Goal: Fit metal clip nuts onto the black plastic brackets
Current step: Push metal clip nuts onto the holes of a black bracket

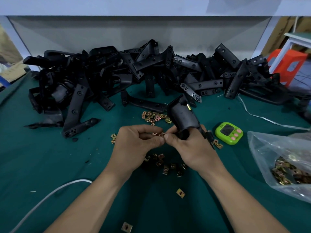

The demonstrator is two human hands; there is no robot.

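Leftmost, a heap of black plastic brackets sprawls along the back of the green table. Nearer, the left hand pinches a clip nut at its fingertips, meeting the right hand, which grips a tilted black bracket. Loose nuts lie beneath the hands. Further right sit a green timer and a plastic bag of nuts.

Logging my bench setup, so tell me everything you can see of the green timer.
The green timer is a small rounded-square device of glossy lime plastic, with a dark blank-looking screen and pink round buttons beside it. It lies face up on the teal table cover, just right of the right hand, apart from it.
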